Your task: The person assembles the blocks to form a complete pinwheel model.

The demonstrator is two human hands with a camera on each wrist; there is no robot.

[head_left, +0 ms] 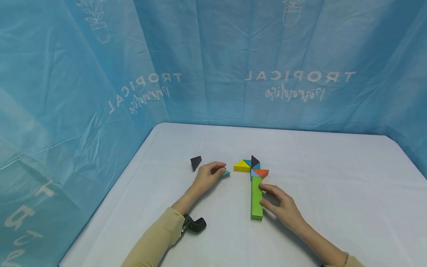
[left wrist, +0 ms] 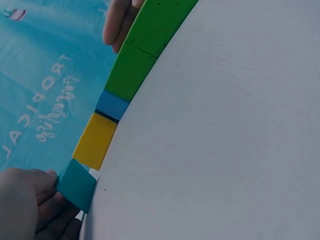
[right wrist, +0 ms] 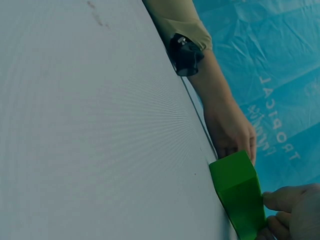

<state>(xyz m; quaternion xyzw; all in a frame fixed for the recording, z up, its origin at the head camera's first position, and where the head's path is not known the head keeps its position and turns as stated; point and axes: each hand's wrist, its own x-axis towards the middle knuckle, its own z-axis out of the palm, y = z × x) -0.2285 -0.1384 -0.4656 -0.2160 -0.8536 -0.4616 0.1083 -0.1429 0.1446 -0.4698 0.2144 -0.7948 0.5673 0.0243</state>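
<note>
Between the thumb and fingers of my left hand (head_left: 207, 178) is a teal triangular block (left wrist: 77, 186), pinched close over the table. Fingertips of my right hand (head_left: 281, 205) rest along the right side of two green blocks (head_left: 256, 202), which lie end to end in a column. Above that column, small wedges fan out in a pinwheel: a yellow block (head_left: 242, 167), a dark triangle (head_left: 255, 161), an orange triangle (head_left: 262, 172) and several blue pieces (head_left: 254, 173). In the left wrist view the teal block stands near the end of the yellow block.
A loose dark block (head_left: 195, 162) lies beyond my left hand. White cloth (head_left: 333, 185) covers the table, and blue printed curtains (head_left: 220, 48) hang behind and to the left. A black wrist device (head_left: 196, 224) sits at my left sleeve.
</note>
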